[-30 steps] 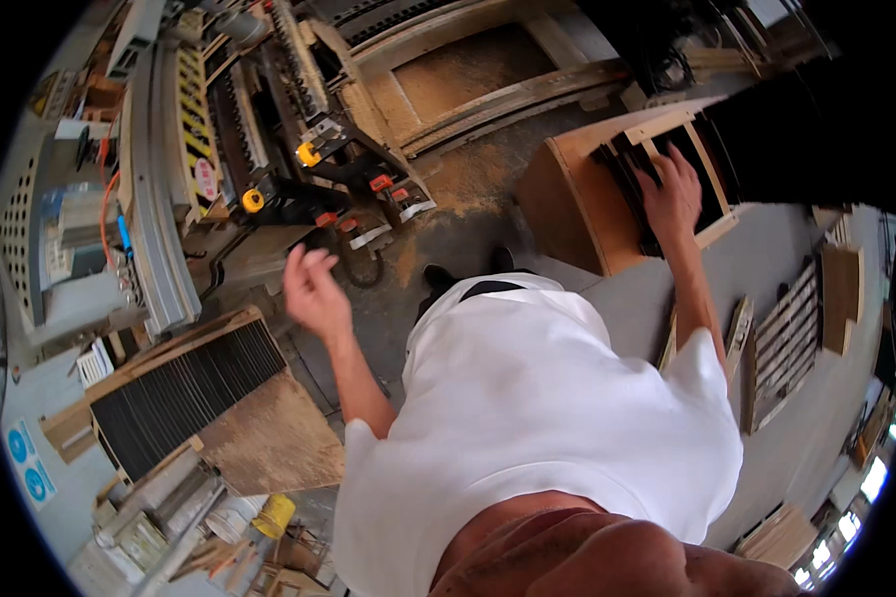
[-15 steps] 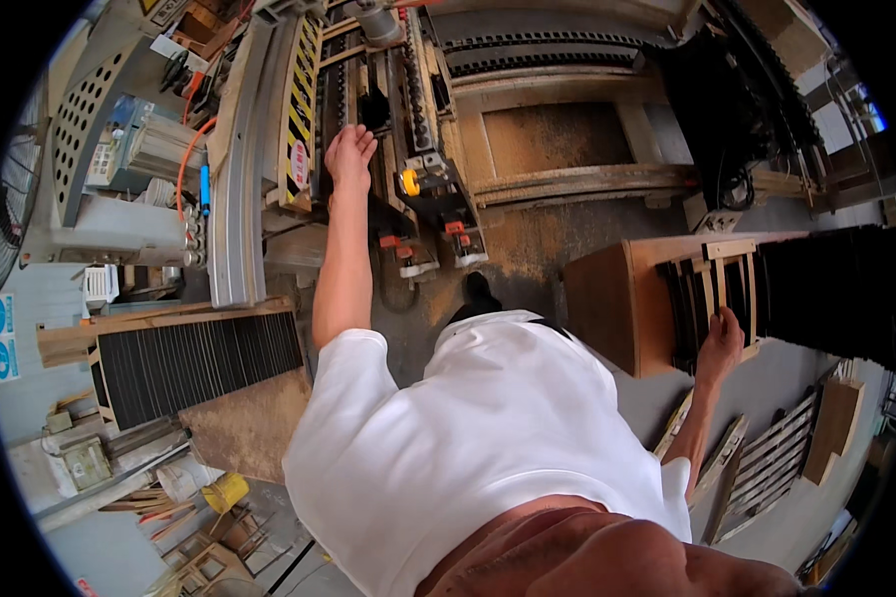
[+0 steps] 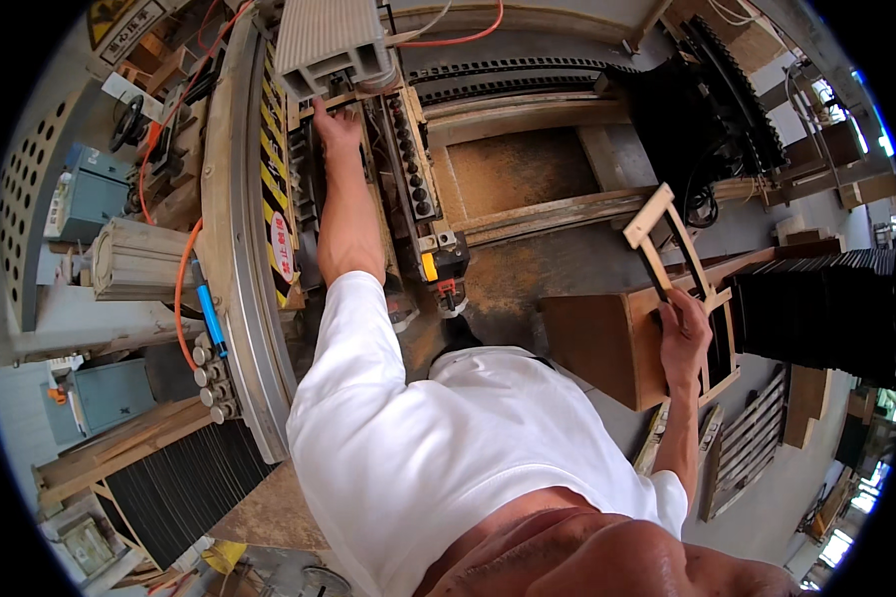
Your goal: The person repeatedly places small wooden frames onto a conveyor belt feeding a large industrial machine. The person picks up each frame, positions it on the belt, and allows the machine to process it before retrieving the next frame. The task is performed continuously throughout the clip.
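far left, up at the machine (image 3: 438,149), left hand (image 3: 336,121) reaches out and touches the underside of a ribbed grey housing (image 3: 331,42); can't tell if the fingers are closed on anything. right hand (image 3: 683,336) is clenched on a small wooden frame (image 3: 672,244), lifted just above the open wooden box (image 3: 627,343) at right. frame is thin pale slats with a blocky end, looks light, stiff, probably snaps if twisted. best gripped on a side rail near the joint. black ribbed panels (image 3: 816,308) sit beside the box.
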Motion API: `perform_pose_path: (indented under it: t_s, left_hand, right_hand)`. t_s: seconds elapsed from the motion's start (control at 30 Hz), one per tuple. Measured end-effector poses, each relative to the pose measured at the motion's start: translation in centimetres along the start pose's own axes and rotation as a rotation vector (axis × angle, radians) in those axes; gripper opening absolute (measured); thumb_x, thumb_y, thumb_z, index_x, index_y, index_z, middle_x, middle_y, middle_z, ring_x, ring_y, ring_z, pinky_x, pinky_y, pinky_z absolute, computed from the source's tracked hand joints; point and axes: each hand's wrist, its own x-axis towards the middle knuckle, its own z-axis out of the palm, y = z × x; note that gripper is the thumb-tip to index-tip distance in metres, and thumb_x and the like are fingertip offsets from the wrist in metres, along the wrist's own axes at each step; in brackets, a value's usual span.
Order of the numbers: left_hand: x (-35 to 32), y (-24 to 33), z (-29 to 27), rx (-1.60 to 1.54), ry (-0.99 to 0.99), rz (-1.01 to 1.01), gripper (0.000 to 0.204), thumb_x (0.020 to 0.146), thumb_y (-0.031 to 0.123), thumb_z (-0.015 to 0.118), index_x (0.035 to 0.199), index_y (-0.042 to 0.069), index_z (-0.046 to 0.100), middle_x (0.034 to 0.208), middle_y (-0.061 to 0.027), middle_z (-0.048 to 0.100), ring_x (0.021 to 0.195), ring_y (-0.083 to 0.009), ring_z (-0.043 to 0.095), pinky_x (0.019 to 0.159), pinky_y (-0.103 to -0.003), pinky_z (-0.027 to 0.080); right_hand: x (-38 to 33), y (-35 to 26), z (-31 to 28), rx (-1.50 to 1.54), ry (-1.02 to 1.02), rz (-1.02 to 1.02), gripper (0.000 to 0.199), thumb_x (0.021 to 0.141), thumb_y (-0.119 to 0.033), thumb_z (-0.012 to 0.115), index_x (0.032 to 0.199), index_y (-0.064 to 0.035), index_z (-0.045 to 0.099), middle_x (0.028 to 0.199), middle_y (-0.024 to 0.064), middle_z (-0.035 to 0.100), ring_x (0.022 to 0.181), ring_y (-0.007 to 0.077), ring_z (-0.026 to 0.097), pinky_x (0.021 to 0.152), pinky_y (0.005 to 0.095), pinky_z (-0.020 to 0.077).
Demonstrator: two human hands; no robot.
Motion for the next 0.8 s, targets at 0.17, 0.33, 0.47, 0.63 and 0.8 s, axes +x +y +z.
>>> perform_pose_path:
  t_s: [0.17,0.33,0.47,0.63,0.8]
  left_hand:
    - [-1.8,-0.4,-0.1,-0.172,0.116,-0.047,0.080,0.088,0.037,0.062,0.144,0.002,0.016,0.150,-0.0158,0.013,0.139,-0.0354,0.016,0.114,-0.051,0.015]
    - [-15.2,-1.3,-2.5,-0.017,-0.023,-0.072,0.032,0.093,0.020,0.057,0.120,0.005,0.051,0.117,-0.0098,0.047,0.113,-0.0259,0.045,0.104,-0.046,0.035]
    - [-28.4,-1.9,-6.8,-0.016,-0.028,-0.192,0.021,0.093,0.015,0.055,0.113,0.007,0.057,0.107,-0.0048,0.058,0.109,-0.0231,0.054,0.094,-0.040,0.046]
    - [-41.2,-1.3,-9.9,0.002,-0.003,-0.163,0.025,0.092,0.008,0.054,0.117,0.006,0.056,0.108,-0.0068,0.059,0.113,-0.0268,0.055,0.095,-0.037,0.047]
    - [-49.0,-1.5,-9.8,0.093,0.169,-0.069,0.026,0.090,0.008,0.057,0.116,0.004,0.057,0.104,-0.0071,0.060,0.108,-0.0273,0.059,0.091,-0.039,0.050]
  right_hand:
    - [5.1,-4.6,5.7,0.004,-0.137,-0.252,0.021,0.076,0.005,0.066,0.096,-0.0010,0.065,0.100,0.0113,0.066,0.088,0.0258,0.061,0.073,0.0318,0.0502]
    - [10.6,-9.0,14.2,0.043,-0.249,-0.552,0.017,0.075,-0.003,0.068,0.092,-0.0053,0.067,0.096,0.0086,0.068,0.087,0.0270,0.062,0.077,0.0352,0.0499]
    - [14.0,-11.9,23.5,0.108,-0.351,-0.845,0.017,0.075,-0.009,0.067,0.091,-0.0073,0.067,0.091,0.0071,0.067,0.085,0.0274,0.060,0.076,0.0370,0.0485]
    - [16.1,-16.4,35.7,0.128,-0.426,-1.104,0.023,0.076,-0.009,0.064,0.099,-0.0085,0.066,0.090,0.0082,0.066,0.085,0.0290,0.058,0.075,0.0408,0.0464]
    - [17.3,-18.7,43.5,-0.128,-0.479,-1.203,0.038,0.077,-0.006,0.059,0.114,-0.0126,0.062,0.105,0.0087,0.066,0.096,0.0275,0.058,0.084,0.0405,0.0437]
